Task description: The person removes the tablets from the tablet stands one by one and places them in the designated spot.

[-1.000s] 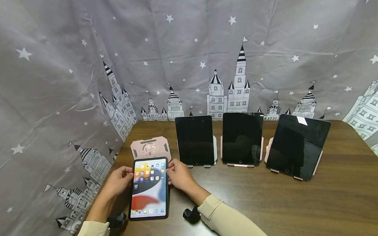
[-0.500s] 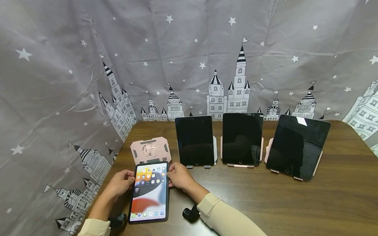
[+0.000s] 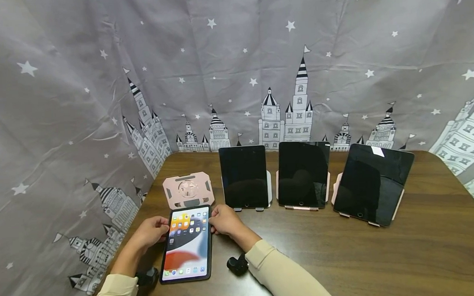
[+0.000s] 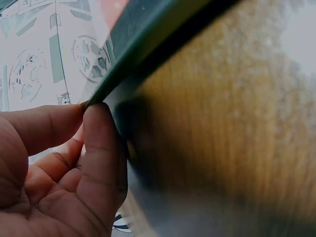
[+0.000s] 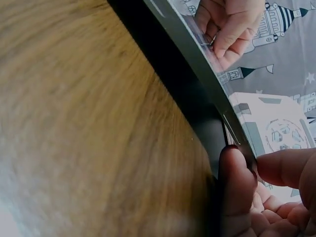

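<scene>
Lower by a little since a second ago: the lit tablet (image 3: 187, 243) has come down toward the table (image 3: 305, 251), its top edge now sitting just below the pink stand (image 3: 188, 190) rather than overlapping it. Both hands came down with it.

Item 1, fingers. I see my left fingers (image 4: 98, 143) curled round the tablet's left rim, thumb on the edge; my right fingers (image 5: 237, 177) pinch the right rim the same way. Left hand (image 3: 149, 231) and right hand (image 3: 224, 220) both grip near the top corners, narrow, nothing loose.

Item 2, lit tablet. Dark case, home screen showing, face up and tilted slightly toward me. Its long axis runs away from me, near edge low at the table's front, far edge held between the two hands. From the wrist views the underside still shows a gap of shadow above the wood at the held end; whether the near edge touches I cannot tell.

Item 3, the deciding relation. I judge the empty pink stand lies straight beyond the fingers along that long axis, just past the tablet's top edge; both hands are about equally near it.

Item 4, surroundings. Three dark tablets propped upright on stands: the first (image 3: 244, 176) just right of the pink stand, a second (image 3: 304, 173), a third (image 3: 371, 182) angled. Star-and-castle curtain (image 3: 80, 106) behind and to the left.
</scene>
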### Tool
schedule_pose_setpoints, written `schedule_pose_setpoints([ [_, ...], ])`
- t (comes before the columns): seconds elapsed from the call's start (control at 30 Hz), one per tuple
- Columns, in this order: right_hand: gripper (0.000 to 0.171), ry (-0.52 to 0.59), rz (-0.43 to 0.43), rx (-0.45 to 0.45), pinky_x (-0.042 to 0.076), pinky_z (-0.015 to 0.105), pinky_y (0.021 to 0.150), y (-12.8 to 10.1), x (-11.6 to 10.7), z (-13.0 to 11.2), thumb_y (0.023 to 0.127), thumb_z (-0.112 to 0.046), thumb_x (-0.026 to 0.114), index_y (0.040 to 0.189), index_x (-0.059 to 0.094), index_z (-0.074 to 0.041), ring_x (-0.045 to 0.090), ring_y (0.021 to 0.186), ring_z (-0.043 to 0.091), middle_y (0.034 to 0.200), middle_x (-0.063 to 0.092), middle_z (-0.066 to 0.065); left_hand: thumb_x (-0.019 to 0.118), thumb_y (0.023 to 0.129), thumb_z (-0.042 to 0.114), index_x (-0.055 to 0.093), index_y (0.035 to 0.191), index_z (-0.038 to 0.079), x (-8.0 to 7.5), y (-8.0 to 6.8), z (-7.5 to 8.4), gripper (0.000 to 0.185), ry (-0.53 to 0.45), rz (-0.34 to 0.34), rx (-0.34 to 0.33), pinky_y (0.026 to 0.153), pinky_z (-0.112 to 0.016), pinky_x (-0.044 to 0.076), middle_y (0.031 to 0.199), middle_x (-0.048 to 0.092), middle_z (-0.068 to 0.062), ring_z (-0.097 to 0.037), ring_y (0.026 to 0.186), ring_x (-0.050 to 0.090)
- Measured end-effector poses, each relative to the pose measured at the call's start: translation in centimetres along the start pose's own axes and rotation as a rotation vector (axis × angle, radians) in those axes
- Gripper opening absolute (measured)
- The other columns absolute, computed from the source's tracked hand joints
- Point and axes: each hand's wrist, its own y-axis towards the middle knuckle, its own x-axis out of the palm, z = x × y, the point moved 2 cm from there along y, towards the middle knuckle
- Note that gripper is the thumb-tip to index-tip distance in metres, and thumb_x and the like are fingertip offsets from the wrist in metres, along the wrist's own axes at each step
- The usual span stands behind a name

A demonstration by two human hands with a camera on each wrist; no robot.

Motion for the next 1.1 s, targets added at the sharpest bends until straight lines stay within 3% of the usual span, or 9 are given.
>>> schedule_pose_setpoints([
  [0.33, 0.015, -0.11, 0.04, -0.029, 0.037, 0.016, 0.038, -0.2, 0.2, 0.1, 0.086, 0.003, 0.064, 0.076, 0.055, -0.005, 0.05, 0.043, 0.007, 0.051, 0.053, 0.001, 0.052, 0.098, 0.001, 0.054, 0.116, -0.011, -0.4, 0.4, -1.2, 0.023, -0.089, -0.058, -0.085, 0.076, -0.039, 0.057, 0.103, 0.061, -0.017, -0.026, 0.09, 0.058],
  [0.6, 0.017, -0.166, 0.028, -0.038, 0.036, 0.017, 0.04, -0.4, 0.0, 0.2, 0.084, 0.003, 0.066, 0.072, 0.057, -0.005, 0.053, 0.041, 0.006, 0.048, 0.053, -0.001, 0.052, 0.097, 0.001, 0.053, 0.116, -0.011, -0.6, 0.0, -1.4, 0.023, -0.133, -0.089, -0.074, 0.071, -0.036, 0.057, 0.101, 0.061, -0.015, -0.023, 0.086, 0.059],
  [0.97, 0.02, -0.145, 0.02, -0.053, 0.035, 0.017, 0.042, -1.0, -0.3, 0.3, 0.083, 0.003, 0.067, 0.067, 0.058, -0.005, 0.055, 0.042, 0.008, 0.049, 0.054, -0.001, 0.051, 0.096, -0.001, 0.052, 0.112, -0.01, -0.3, 0.0, -1.8, 0.018, -0.144, -0.14, -0.034, 0.069, -0.034, 0.056, 0.097, 0.061, -0.012, -0.021, 0.083, 0.059],
  [1.1, 0.021, -0.155, 0.019, -0.064, 0.035, 0.017, 0.041, -1.0, -0.2, 0.4, 0.083, 0.003, 0.068, 0.067, 0.058, -0.005, 0.056, 0.042, 0.008, 0.048, 0.054, -0.001, 0.053, 0.096, -0.002, 0.053, 0.111, -0.01, -0.3, -0.3, -1.9, 0.017, -0.143, -0.123, -0.045, 0.069, -0.034, 0.056, 0.097, 0.061, -0.012, -0.02, 0.083, 0.059],
])
